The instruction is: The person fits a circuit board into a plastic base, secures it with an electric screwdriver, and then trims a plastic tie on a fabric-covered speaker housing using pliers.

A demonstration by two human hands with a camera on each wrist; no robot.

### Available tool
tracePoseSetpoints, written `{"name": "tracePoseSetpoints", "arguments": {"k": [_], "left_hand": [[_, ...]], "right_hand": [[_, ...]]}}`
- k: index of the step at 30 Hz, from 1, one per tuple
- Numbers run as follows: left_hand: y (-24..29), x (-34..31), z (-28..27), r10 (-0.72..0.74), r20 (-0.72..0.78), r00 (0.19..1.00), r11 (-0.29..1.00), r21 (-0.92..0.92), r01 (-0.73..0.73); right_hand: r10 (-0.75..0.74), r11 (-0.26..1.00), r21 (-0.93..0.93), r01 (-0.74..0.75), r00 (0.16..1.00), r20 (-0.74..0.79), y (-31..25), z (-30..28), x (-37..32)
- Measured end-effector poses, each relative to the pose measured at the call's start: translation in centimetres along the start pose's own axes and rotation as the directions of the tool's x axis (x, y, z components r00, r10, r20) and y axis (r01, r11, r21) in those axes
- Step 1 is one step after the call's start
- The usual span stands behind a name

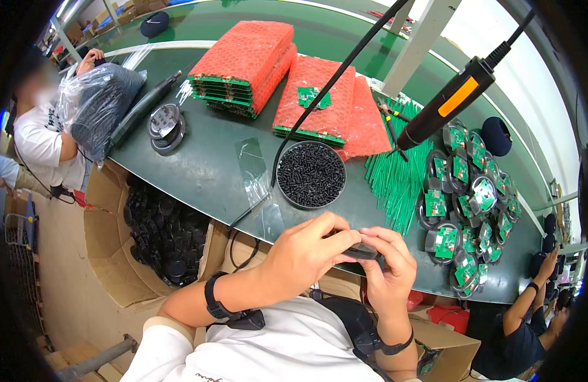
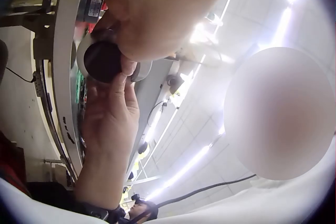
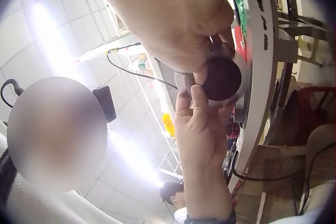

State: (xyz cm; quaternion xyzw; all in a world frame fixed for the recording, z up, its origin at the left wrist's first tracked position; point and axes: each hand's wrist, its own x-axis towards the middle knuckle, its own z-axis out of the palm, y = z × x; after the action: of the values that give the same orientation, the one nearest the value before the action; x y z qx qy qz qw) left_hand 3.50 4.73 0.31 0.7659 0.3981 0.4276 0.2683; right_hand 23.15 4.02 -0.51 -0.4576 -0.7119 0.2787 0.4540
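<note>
Both hands hold one round black housing [image 1: 361, 253] close in front of the chest, at the near edge of the table. My left hand [image 1: 308, 249] grips its left side with bent fingers, and the fingers of my right hand [image 1: 390, 264] curl on its right side. In the left wrist view the dark disc-shaped face of the housing [image 2: 101, 62] shows between the hands, with a pale rim around it. The right wrist view also has this round face [image 3: 223, 79], with thumb and fingertips at its edge. The side facing up is largely covered by fingers.
Beyond the hands stands a round tin of small black screws [image 1: 311, 175]. A black electric screwdriver [image 1: 446, 102] hangs above green cable ties [image 1: 399, 184]. Housings with circuit boards [image 1: 445, 242] pile up at right; red bubble-wrapped board stacks [image 1: 243, 54] stand behind. A carton [image 1: 109, 254] holds black parts.
</note>
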Motion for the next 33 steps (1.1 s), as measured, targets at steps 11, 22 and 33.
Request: {"name": "tracePoseSetpoints", "arguments": {"k": [11, 22, 33], "left_hand": [[0.0, -0.1, 0.5, -0.027, -0.046, 0.999, 0.999, -0.020, 0.026], [-0.2, -0.4, 1.1, 0.005, -0.085, 0.996, 1.000, 0.026, -0.003], [0.2, -0.4, 1.2, 0.005, -0.105, 0.994, 0.999, 0.039, -0.001]], "right_hand": [[0.052, 0.997, 0.061, -0.050, 0.998, -0.030, 0.1, 0.3, -0.4], [0.099, 0.992, 0.085, -0.095, 0.994, -0.049, 0.1, 0.4, -0.7], [0.069, 0.995, 0.078, -0.065, 0.996, -0.049, 0.3, 0.4, -0.9]]}}
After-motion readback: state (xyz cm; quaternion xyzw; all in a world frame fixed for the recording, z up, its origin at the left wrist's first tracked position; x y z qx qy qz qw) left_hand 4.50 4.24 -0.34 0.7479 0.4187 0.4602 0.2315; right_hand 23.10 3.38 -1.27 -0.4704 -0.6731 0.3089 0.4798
